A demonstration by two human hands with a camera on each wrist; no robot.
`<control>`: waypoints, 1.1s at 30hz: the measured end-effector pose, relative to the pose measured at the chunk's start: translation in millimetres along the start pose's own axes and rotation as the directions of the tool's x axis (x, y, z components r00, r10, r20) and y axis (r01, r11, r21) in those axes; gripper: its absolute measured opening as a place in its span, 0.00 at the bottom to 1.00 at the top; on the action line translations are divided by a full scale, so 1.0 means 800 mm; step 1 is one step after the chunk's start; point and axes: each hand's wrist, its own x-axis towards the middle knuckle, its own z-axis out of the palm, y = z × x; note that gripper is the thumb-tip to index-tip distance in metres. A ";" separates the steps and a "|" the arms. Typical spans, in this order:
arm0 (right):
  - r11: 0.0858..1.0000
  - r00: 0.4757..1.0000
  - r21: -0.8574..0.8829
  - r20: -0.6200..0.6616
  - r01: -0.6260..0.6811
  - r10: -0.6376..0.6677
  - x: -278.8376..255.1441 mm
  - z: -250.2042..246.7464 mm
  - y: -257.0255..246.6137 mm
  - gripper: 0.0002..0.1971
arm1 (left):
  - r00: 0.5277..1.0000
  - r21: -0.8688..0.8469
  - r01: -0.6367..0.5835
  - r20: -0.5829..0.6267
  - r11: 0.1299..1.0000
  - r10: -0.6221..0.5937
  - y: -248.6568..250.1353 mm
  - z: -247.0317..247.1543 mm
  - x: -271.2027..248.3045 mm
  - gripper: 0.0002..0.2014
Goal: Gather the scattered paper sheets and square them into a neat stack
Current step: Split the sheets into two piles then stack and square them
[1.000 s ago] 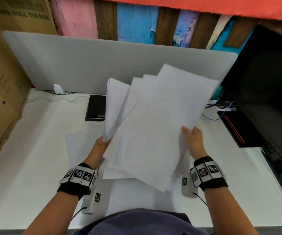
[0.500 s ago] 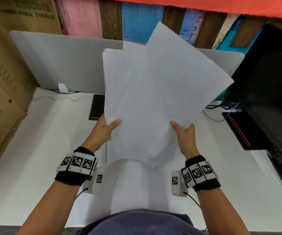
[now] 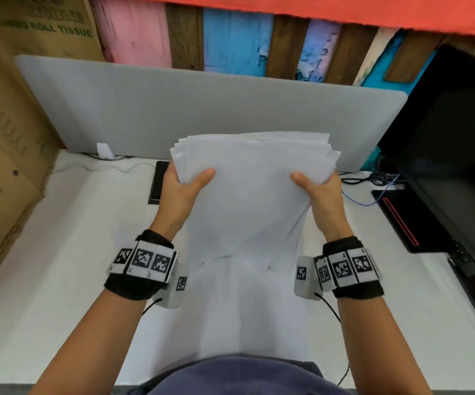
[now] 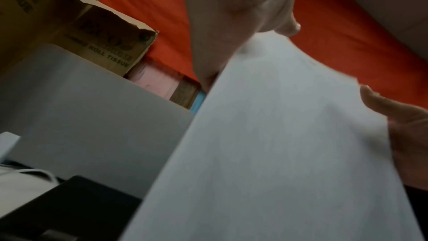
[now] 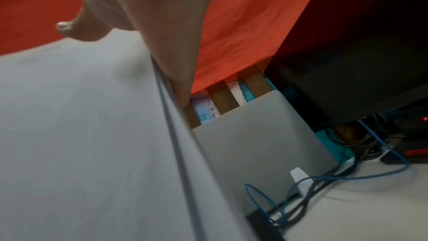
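**Sheets upright between both hands, lower edge still ragged**

Your left hand [image 3: 183, 192] grips the left edge of the paper sheets [image 3: 252, 195], thumb curled over the near face and the other digits hidden behind. Your right hand [image 3: 320, 195] mirrors it on the right edge, thumb on the front; the right wrist view shows the sheet edges running down past the base of that thumb. Both grips sit high on the bundle, in the centre of the head view, so most of the paper hangs below your hands.

The bundle's long axis runs up and down the frame, tilted away from you at the top, and it is lifted clear of the white tabletop [image 3: 59, 252], which lies directly below. That is what the next move likely turns on: a straight drop onto the lower edge would tap the sheets level. Neither hand is nearer; they stand evenly either side.

The sheets are plain white. Their top edges fan slightly, stepped at the upper left corner, and the lower edges taper unevenly, so the stack is gathered but not yet square. More white paper seems to lie flat on the tabletop beneath, low in the frame.
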 end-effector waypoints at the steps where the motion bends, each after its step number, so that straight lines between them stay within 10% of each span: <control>1: 0.999 0.999 0.037 -0.028 0.017 -0.016 0.002 0.004 -0.007 0.28 | 0.999 -0.024 -0.020 -0.030 1.000 0.019 0.006 0.004 0.003 0.22; 11: 0.986 0.959 0.163 -0.282 0.025 0.023 0.007 0.028 -0.026 0.08 | 0.925 -0.086 -0.106 -0.375 0.991 0.067 0.034 0.040 0.012 0.04; 23: 0.992 0.964 0.106 -0.262 0.073 -0.043 0.018 0.018 -0.025 0.07 | 0.937 -0.039 -0.109 -0.337 0.993 0.090 0.025 0.027 0.020 0.08; 29: 0.994 0.988 -0.014 0.109 -0.106 0.107 0.007 -0.023 0.042 0.29 | 0.996 -0.019 0.010 -0.084 1.000 -0.012 -0.032 -0.004 -0.002 0.15; 33: 0.991 0.985 -0.029 0.104 -0.132 0.134 -0.009 -0.010 0.073 0.21 | 0.992 -0.059 0.121 -0.033 0.991 -0.123 -0.060 -0.002 -0.026 0.16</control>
